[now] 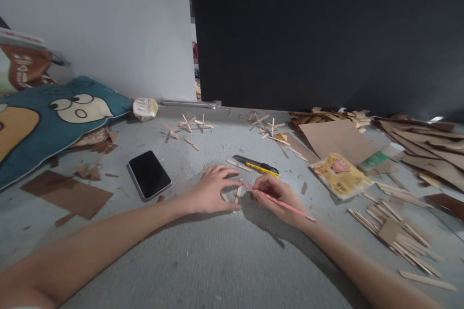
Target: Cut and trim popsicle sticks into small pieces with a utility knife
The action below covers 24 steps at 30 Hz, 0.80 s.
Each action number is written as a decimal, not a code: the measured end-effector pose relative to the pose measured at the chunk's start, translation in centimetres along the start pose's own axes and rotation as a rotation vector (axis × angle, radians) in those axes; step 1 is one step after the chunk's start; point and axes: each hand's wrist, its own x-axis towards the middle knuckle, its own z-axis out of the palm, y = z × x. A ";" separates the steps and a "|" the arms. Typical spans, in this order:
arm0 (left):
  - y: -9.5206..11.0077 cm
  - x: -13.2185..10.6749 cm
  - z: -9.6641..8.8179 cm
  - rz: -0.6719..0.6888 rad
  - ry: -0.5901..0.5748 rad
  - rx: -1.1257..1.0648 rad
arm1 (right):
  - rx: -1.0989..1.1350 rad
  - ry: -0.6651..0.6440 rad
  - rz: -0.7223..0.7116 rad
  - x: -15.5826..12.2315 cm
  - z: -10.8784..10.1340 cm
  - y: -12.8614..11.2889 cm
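My left hand (212, 190) rests on the table with thumb and forefinger spread around a small frame of joined craft sticks (238, 194), touching its ends. Part of that frame is hidden behind the fingers. My right hand (277, 195) grips a pink pencil (290, 206) with an eraser end, its tip beside the top of the sticks. Just beyond both hands lie a yellow and black utility knife (257, 166) and a loose craft stick (238, 165).
A black phone (149, 175) lies left, near a blue cushion (87, 111) and cardboard scraps (68, 193). Small stick structures (195, 123) stand at the back. A yellow packet (340, 176), a glue tube (382, 155), cardboard (333, 137) and a pile of craft sticks (395, 231) lie right.
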 end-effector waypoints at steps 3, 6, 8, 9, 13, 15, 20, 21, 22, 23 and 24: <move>0.0 0.0 0.0 0.006 0.010 -0.009 | -0.067 0.020 -0.093 0.3 -0.4 -0.6; -0.1 -0.1 0.1 0.017 0.019 -0.023 | -0.122 -0.021 -0.236 0.6 -0.7 -1.0; -0.2 -0.1 0.2 0.023 0.019 -0.025 | -0.127 -0.037 -0.282 0.6 -0.7 -1.0; -0.2 -0.1 0.2 0.022 0.018 -0.021 | -0.128 -0.040 -0.278 0.6 -0.7 -0.9; -0.2 -0.1 0.2 0.002 0.009 -0.003 | -0.087 -0.026 -0.150 0.3 -0.1 -0.7; -0.2 -0.1 0.2 -0.003 0.005 0.006 | -0.048 -0.030 -0.077 0.3 0.3 -0.6; -0.1 -0.1 0.1 0.012 0.011 0.009 | 0.042 -0.113 0.020 0.7 0.7 -0.3; -0.1 -0.1 0.1 0.012 0.010 0.010 | 0.057 -0.119 0.038 0.8 0.7 -0.2; -0.1 -0.1 0.0 0.012 0.008 0.011 | 0.064 -0.120 0.053 0.8 0.7 -0.1; -0.1 -0.1 0.0 0.009 0.007 0.011 | 0.063 -0.120 0.064 0.9 0.7 0.1; 0.0 -0.1 0.0 0.006 0.006 0.010 | 0.055 -0.117 0.070 0.9 0.7 0.2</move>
